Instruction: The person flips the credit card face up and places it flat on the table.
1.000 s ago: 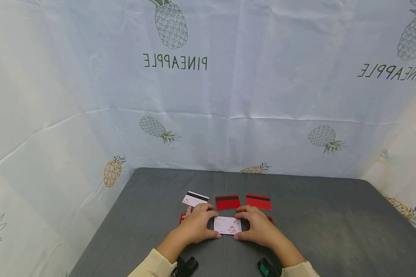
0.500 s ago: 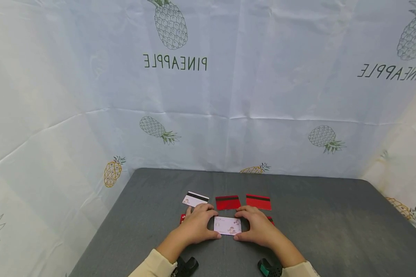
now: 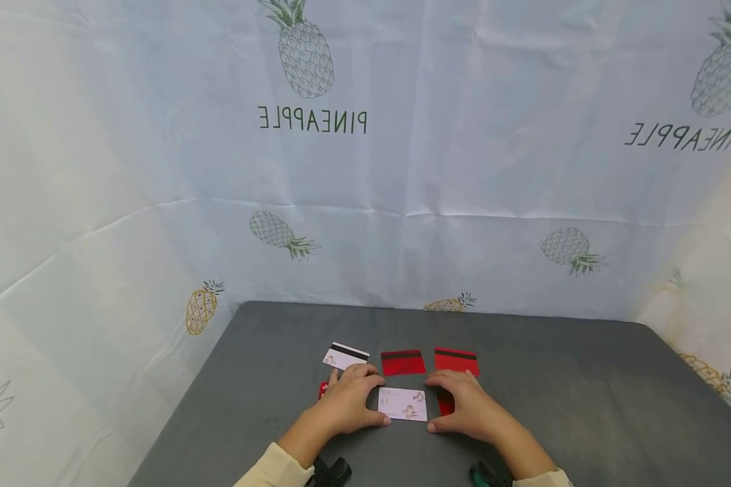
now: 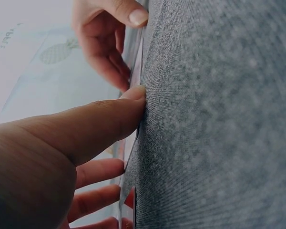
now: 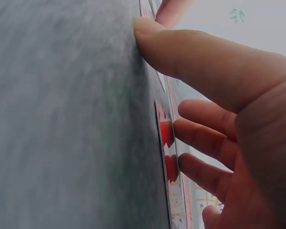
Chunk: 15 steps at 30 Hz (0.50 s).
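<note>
A pink VIP card (image 3: 403, 404) with a flower print lies flat on the grey table, between the two hands. My left hand (image 3: 348, 404) spans its left end, thumb at the near corner and fingertips at the far one; the left wrist view shows the thumb (image 4: 133, 102) right at the card's edge. My right hand (image 3: 466, 408) is a little right of the card, thumb and fingers spread apart with a gap to it. Partly hidden under the right hand is a red card (image 3: 445, 403); the right wrist view shows a card with red shapes (image 5: 167, 133) beside the fingers.
Behind the hands lie a pale card (image 3: 344, 357) with a black stripe, a dark red striped card (image 3: 403, 362) and a brighter red striped card (image 3: 456, 360). Another red card (image 3: 323, 389) peeks out by the left hand. A pineapple-print curtain (image 3: 402, 169) surrounds the grey table (image 3: 572, 392).
My right hand has come away from the pink card's right end and moved right, showing more of the red card beneath. The left hand stays at the card. The head view has tilted slightly.
</note>
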Each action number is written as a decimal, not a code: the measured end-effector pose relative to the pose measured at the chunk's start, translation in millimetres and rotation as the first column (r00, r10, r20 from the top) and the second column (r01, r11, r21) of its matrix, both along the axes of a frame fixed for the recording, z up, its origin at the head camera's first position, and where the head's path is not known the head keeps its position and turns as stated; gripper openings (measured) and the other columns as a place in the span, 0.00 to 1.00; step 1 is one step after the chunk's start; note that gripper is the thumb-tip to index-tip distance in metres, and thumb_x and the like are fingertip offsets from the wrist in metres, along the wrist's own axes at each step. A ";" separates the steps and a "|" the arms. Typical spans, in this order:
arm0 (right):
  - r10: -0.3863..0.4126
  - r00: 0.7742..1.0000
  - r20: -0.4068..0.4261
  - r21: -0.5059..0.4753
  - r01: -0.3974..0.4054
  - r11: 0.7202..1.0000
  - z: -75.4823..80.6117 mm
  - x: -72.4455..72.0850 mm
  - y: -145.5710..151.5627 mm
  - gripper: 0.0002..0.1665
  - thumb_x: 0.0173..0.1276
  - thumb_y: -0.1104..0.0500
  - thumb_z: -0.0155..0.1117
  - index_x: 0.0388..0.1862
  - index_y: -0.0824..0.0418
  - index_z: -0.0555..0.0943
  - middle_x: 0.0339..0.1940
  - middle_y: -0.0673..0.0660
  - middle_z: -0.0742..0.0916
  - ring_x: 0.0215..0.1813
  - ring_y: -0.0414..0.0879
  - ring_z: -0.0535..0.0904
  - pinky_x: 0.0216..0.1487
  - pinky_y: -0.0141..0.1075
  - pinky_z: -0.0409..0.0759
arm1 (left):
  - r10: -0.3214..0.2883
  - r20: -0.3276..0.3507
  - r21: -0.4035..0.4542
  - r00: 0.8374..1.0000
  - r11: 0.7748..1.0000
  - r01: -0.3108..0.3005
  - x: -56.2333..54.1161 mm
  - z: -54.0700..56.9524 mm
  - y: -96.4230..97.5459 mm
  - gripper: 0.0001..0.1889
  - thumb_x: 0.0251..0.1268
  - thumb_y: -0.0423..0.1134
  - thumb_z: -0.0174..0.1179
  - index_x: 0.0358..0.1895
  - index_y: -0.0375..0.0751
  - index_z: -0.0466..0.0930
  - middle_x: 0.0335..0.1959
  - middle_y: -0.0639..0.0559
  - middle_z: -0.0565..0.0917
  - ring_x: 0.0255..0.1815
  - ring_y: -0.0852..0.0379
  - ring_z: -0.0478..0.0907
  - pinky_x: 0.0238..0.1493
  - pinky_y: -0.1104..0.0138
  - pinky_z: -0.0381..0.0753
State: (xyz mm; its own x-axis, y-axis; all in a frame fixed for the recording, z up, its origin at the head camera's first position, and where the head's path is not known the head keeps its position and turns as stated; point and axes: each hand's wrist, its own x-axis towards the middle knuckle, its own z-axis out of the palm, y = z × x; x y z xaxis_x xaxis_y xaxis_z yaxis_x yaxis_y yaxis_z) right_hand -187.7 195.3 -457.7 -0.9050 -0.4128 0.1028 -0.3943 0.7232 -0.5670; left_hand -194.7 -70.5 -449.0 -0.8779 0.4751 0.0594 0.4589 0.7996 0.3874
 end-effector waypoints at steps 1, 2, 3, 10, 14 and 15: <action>-0.002 1.000 0.002 -0.003 0.002 1.000 -0.4 0.8 3.3 0.42 0.45 0.43 0.81 0.58 0.58 0.80 0.62 0.58 0.80 0.68 0.60 0.70 0.69 0.69 0.55 | -0.001 -0.001 0.001 1.000 1.000 0.001 0.0 -0.2 0.5 0.32 0.48 0.58 0.73 0.58 0.50 0.81 0.60 0.53 0.76 0.66 0.50 0.68 0.63 0.33 0.61; -0.006 1.000 0.003 -0.003 0.006 1.000 -0.7 2.0 6.8 0.42 0.46 0.43 0.81 0.59 0.58 0.80 0.63 0.58 0.80 0.68 0.60 0.70 0.68 0.68 0.57 | -0.001 -0.001 0.002 1.000 1.000 0.001 0.1 -0.1 1.0 0.32 0.48 0.58 0.73 0.58 0.50 0.81 0.60 0.53 0.76 0.66 0.50 0.67 0.63 0.33 0.61; -0.009 1.000 0.004 -0.002 0.009 1.000 -1.1 3.3 10.6 0.42 0.46 0.43 0.81 0.59 0.58 0.79 0.64 0.59 0.79 0.68 0.61 0.69 0.67 0.66 0.60 | -0.004 -0.002 0.004 1.000 1.000 0.004 0.0 -0.3 1.4 0.32 0.48 0.58 0.73 0.58 0.50 0.81 0.60 0.53 0.76 0.66 0.50 0.68 0.63 0.33 0.61; -0.033 0.999 0.014 0.023 0.033 0.999 -2.5 9.3 36.3 0.42 0.48 0.42 0.80 0.60 0.57 0.79 0.64 0.56 0.79 0.66 0.58 0.71 0.60 0.54 0.76 | -0.009 -0.007 0.006 1.000 1.000 0.010 -1.1 -0.5 -0.8 0.31 0.48 0.57 0.73 0.57 0.49 0.81 0.59 0.52 0.76 0.66 0.49 0.68 0.62 0.32 0.61; -0.066 0.998 -0.018 0.044 0.067 0.997 -1.3 11.1 49.9 0.42 0.48 0.41 0.80 0.60 0.57 0.80 0.62 0.54 0.79 0.64 0.57 0.71 0.58 0.51 0.77 | -0.013 -0.009 0.012 1.000 1.000 0.013 -1.5 -0.2 -1.9 0.31 0.48 0.56 0.73 0.57 0.49 0.82 0.59 0.51 0.76 0.66 0.49 0.68 0.62 0.31 0.60; -0.083 0.996 -0.023 0.052 0.084 0.995 -1.1 11.7 53.3 0.42 0.47 0.40 0.80 0.60 0.57 0.80 0.61 0.53 0.79 0.63 0.56 0.71 0.57 0.51 0.77 | -0.017 -0.011 0.015 1.000 1.000 0.017 -1.7 -0.2 -1.8 0.31 0.48 0.56 0.73 0.57 0.49 0.82 0.59 0.51 0.76 0.65 0.49 0.68 0.62 0.31 0.60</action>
State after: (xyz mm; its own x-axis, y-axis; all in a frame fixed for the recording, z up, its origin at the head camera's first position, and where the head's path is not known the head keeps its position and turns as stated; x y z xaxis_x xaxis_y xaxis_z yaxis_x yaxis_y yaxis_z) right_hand -176.0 248.6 -458.7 -0.9344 -0.3411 0.1023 -0.3426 0.7830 -0.5192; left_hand -196.4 -72.3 -449.2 -0.8690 0.4889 0.0764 0.4767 0.7857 0.3942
